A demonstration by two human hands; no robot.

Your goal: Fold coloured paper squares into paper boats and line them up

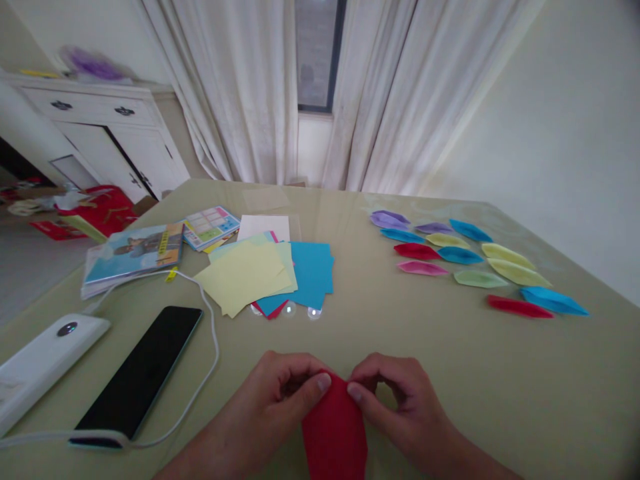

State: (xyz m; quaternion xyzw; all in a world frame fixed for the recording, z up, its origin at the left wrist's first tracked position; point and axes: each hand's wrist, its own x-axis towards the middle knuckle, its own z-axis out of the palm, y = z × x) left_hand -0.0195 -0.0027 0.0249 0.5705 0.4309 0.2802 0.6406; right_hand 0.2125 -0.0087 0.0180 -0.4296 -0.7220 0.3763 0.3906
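In the head view, the red paper (336,433) is occupying the bottom centre, its long axis running toward the lower frame edge. The left hand (277,397) is pinching its top left, the right hand (405,403) its top right, neither being clearly nearer. The paper is looking plain, tapering upward, its lower end leaving the frame.

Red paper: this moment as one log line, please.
red paper: held at far end | left hand: pinches | right hand: pinches

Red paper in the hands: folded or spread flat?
Folded: the red paper is a narrow strip with slanted top corners, unlike the broad yellow sheets. Cannot tell how many folds; its lower end is out of frame.
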